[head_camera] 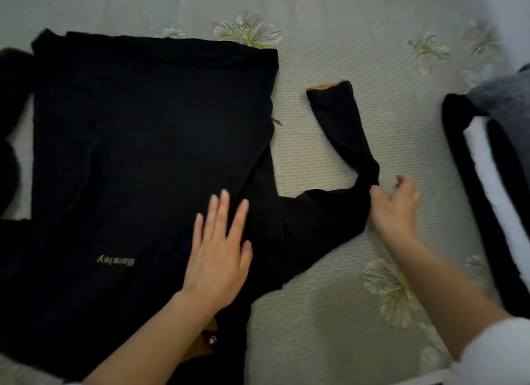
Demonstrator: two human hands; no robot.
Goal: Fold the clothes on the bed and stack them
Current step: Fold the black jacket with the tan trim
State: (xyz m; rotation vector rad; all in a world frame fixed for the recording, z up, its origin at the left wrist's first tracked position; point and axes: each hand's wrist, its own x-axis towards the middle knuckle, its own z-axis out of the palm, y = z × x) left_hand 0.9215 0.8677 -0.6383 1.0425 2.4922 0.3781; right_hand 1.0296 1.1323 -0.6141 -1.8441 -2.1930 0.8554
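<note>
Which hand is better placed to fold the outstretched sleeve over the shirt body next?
Right. The right hand is beside the sleeve at its bend, while the left hand lies flat on the shirt, likely pinning it.

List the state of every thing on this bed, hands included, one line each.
Black long-sleeved top: spread flat, unfolded, lettering upside down.
Sleeve of the top: out sideways, bent at the elbow.
Left hand: open, flat on the top.
Right hand: fingers spread, touching the sleeve's bend.
Black, white and grey clothes: heaped at the right.
Pale flowered bedsheet: spread smooth under everything.
</note>
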